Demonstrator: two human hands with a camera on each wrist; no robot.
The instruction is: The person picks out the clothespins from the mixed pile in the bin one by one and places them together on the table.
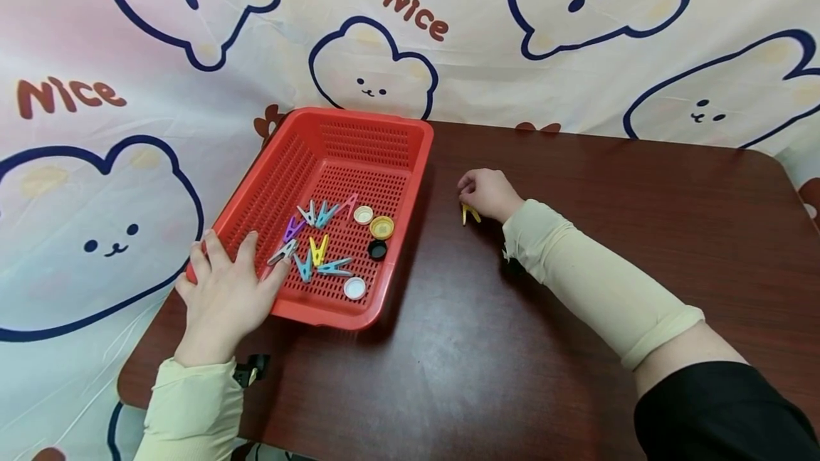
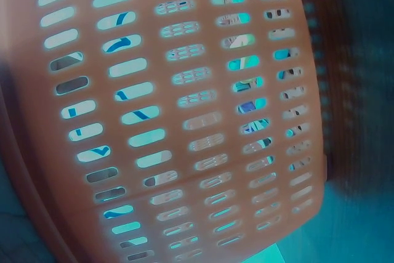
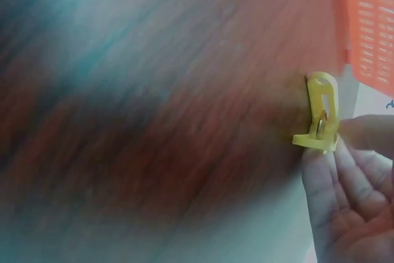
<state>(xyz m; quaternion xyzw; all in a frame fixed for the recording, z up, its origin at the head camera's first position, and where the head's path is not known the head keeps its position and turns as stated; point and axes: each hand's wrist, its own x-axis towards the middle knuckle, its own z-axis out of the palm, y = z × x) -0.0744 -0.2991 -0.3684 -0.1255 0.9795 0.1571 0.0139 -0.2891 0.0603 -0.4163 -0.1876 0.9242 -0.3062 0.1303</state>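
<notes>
My right hand (image 1: pixel 490 194) pinches a yellow clothespin (image 1: pixel 470 214) just over the tabletop, to the right of a red plastic basket (image 1: pixel 419 183). In the right wrist view, thumb and fingertips hold the clothespin (image 3: pixel 319 90) by one end. My left hand (image 1: pixel 227 290) rests on the basket's near left corner, fingers spread over the rim. Inside the basket lie several clothespins, among them a yellow one (image 1: pixel 318 251), a purple one (image 1: pixel 292 229) and a pink one (image 1: pixel 349 203). The slotted basket wall (image 2: pixel 148 170) fills the left wrist view and hides the left hand.
Round caps lie along the basket's right side: a cream one (image 1: pixel 363 215), a yellow one (image 1: pixel 381 228), a black one (image 1: pixel 377 250) and a white one (image 1: pixel 354 288). A dark brown table (image 1: pixel 512 347) carries the basket. Behind it hangs a bear-patterned curtain (image 1: pixel 474 34).
</notes>
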